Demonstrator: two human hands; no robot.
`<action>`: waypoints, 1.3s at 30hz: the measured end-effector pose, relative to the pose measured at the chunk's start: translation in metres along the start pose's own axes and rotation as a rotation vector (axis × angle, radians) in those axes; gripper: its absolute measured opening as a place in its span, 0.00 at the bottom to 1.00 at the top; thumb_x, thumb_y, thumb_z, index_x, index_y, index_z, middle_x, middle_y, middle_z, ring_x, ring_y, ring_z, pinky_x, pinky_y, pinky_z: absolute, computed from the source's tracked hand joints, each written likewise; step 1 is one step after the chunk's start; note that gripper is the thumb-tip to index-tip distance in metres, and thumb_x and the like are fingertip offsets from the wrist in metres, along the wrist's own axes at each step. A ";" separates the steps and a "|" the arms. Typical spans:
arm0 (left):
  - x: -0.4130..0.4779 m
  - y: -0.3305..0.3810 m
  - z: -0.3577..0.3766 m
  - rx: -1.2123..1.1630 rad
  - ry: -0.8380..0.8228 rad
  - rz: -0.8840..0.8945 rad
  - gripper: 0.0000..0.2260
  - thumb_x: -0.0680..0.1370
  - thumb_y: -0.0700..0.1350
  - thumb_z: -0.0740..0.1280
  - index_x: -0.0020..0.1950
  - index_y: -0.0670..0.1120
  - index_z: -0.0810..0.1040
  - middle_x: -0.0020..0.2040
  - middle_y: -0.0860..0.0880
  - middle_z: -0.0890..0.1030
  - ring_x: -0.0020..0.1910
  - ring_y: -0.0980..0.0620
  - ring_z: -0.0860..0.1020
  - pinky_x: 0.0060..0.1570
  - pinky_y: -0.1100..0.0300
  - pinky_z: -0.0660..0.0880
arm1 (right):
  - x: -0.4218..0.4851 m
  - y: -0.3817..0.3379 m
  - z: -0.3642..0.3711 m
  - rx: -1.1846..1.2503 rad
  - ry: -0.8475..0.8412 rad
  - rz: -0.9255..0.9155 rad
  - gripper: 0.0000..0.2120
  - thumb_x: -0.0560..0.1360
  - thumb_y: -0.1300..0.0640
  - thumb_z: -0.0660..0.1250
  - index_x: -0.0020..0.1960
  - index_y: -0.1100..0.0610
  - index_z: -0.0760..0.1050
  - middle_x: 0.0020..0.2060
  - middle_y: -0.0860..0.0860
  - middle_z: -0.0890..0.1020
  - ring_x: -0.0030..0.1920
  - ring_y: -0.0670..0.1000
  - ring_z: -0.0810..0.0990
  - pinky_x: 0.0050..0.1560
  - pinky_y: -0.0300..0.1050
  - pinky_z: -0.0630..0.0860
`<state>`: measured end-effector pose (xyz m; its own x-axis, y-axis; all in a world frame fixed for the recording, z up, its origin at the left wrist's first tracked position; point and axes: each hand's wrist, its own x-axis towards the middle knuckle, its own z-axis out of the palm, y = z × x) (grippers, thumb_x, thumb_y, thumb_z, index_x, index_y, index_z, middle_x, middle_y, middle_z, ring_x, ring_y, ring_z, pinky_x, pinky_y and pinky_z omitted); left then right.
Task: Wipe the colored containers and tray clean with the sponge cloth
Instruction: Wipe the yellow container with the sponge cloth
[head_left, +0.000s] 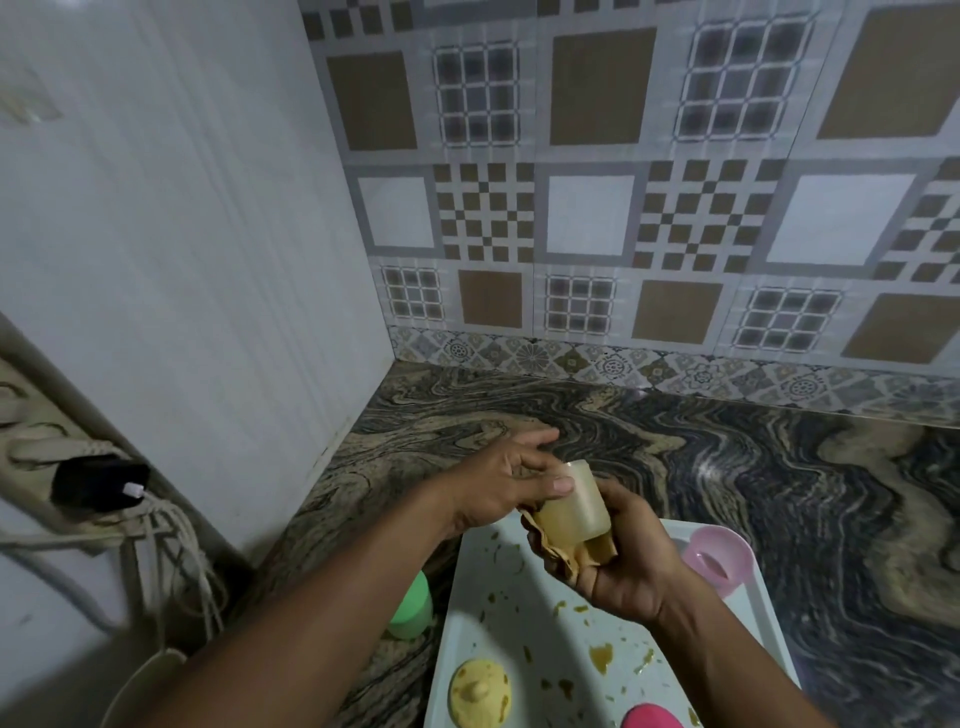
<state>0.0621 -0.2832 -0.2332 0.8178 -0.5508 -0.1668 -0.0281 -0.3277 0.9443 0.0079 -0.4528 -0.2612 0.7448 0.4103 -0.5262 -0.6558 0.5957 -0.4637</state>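
Swirled granite counter (727, 467), patterned wall tiles (587, 218)

The tray (483, 649) runs off the bottom edge of the frame, taking part of the yellow lid (480, 693) and most of the red lid (652, 717) with it. The left forearm hides the top of the green container (413, 608). The sponge cloth (561, 558) is mostly buried in the grip of the right hand (623, 561). Fingertips of the left hand (511, 478) are blurred. The pink container (719, 558) slips partly behind the right wrist. At far left, the power strip (31, 426) is cut off.
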 end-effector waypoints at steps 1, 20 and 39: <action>-0.001 -0.001 -0.002 -0.026 0.007 -0.029 0.10 0.78 0.46 0.71 0.57 0.45 0.85 0.77 0.51 0.65 0.76 0.51 0.64 0.70 0.44 0.69 | 0.001 0.001 0.000 0.000 -0.001 -0.002 0.26 0.80 0.46 0.58 0.65 0.66 0.75 0.52 0.66 0.80 0.43 0.63 0.79 0.35 0.52 0.81; 0.001 0.016 -0.007 0.194 0.203 0.024 0.23 0.68 0.68 0.72 0.57 0.58 0.79 0.62 0.53 0.79 0.61 0.54 0.78 0.64 0.46 0.75 | 0.010 -0.017 0.002 -0.543 0.322 -0.678 0.23 0.83 0.45 0.56 0.51 0.64 0.79 0.36 0.69 0.82 0.32 0.64 0.80 0.29 0.50 0.74; 0.000 0.010 0.017 0.538 0.146 0.135 0.26 0.70 0.48 0.78 0.64 0.58 0.70 0.62 0.58 0.71 0.50 0.65 0.71 0.48 0.62 0.70 | 0.021 -0.013 -0.012 -0.069 0.231 -0.292 0.15 0.82 0.49 0.60 0.58 0.59 0.78 0.44 0.60 0.85 0.44 0.59 0.82 0.42 0.53 0.78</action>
<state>0.0525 -0.2997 -0.2284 0.8566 -0.5155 0.0220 -0.3951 -0.6279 0.6706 0.0305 -0.4601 -0.2746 0.8593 0.0585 -0.5081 -0.4325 0.6135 -0.6608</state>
